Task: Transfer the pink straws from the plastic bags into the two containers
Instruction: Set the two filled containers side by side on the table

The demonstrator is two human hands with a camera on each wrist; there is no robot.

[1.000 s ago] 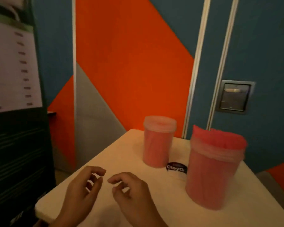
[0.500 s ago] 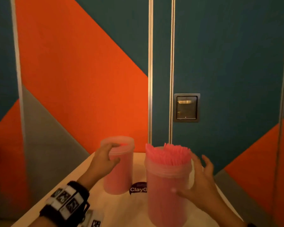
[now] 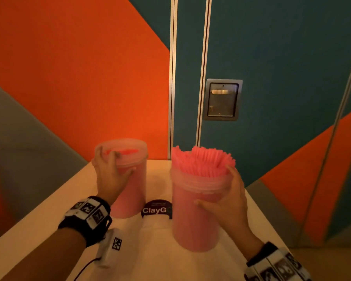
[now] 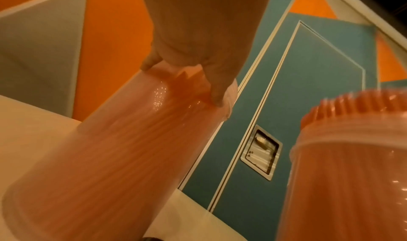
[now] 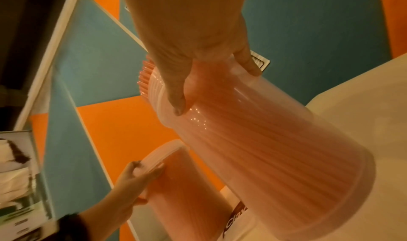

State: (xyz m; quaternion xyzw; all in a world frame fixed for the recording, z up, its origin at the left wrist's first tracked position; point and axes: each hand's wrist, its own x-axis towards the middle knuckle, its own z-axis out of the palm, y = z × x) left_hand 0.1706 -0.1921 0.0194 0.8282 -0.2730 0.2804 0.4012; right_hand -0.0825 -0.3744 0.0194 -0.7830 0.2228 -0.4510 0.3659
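Observation:
Two clear plastic containers packed with pink straws stand on a white table (image 3: 154,250). My left hand (image 3: 109,171) grips the upper rim of the far left container (image 3: 130,191), fingers over its top and thumb on its side. The same hold shows in the left wrist view, where that container (image 4: 114,157) fills the frame under my left hand (image 4: 193,67). My right hand (image 3: 227,197) wraps the nearer right container (image 3: 195,220) just below its rim. Pink straws (image 3: 201,161) stick out above it. In the right wrist view my right hand (image 5: 198,74) holds that container (image 5: 264,140). No plastic bags are visible.
A dark round "ClayG" sticker (image 3: 156,209) lies on the table between the containers. Behind the table stands an orange, teal and grey wall with a recessed metal handle (image 3: 222,99). The table's edges fall off left and right.
Both hands left the table's near edge and reached forward. The left now grips the far container's rim, and the right has closed round the near container. The view swung right.

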